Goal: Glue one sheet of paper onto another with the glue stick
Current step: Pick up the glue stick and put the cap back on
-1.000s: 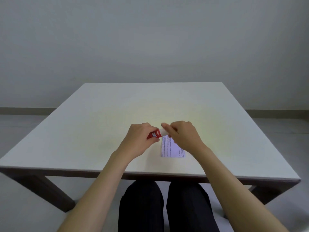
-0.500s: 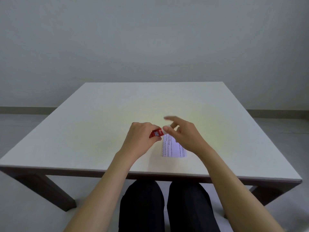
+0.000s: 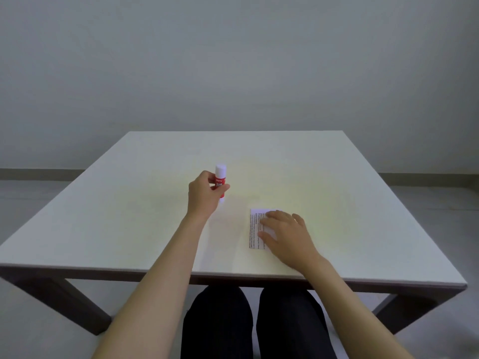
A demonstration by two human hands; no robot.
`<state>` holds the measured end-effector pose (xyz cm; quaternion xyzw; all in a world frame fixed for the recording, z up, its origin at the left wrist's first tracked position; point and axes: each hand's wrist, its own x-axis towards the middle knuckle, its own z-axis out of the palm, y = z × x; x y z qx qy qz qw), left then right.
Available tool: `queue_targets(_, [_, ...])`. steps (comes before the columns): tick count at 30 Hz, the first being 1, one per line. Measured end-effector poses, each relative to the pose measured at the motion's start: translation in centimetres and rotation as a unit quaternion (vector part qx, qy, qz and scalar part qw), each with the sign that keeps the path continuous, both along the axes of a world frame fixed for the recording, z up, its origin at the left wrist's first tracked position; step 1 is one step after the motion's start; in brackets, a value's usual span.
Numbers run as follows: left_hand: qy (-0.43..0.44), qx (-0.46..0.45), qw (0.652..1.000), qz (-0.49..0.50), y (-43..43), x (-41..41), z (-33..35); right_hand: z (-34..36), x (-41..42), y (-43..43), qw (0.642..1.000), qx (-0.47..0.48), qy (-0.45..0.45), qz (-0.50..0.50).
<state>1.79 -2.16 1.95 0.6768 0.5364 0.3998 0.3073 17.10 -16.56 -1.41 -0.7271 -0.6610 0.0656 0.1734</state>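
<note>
A red glue stick with a white cap stands upright on the white table, left of centre. My left hand is wrapped around its red body, cap on top. A small sheet of paper with lines of printed text lies flat near the front edge. My right hand rests palm down on it with fingers spread, covering its right part. I cannot tell whether a second sheet lies under it.
The table's front edge runs just before my lap, dark legs showing beneath. A plain grey wall stands behind the table, with grey floor on both sides.
My hands have parted. The left hand carried the capped glue stick left and away and stood it upright. The right hand dropped flat onto the paper.
</note>
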Motion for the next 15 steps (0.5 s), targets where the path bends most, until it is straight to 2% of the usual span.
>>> queue_targets(8, [-0.023,-0.002,0.999,0.039,1.4,0.1,-1.6,-1.1,-1.1,0.9,0.999,0.01,-0.045,0.018])
queue_targets(15, [-0.038,-0.016,0.998,0.047,1.7,0.2,-2.3,-1.4,-1.4,1.2,0.999,0.022,-0.026,0.026])
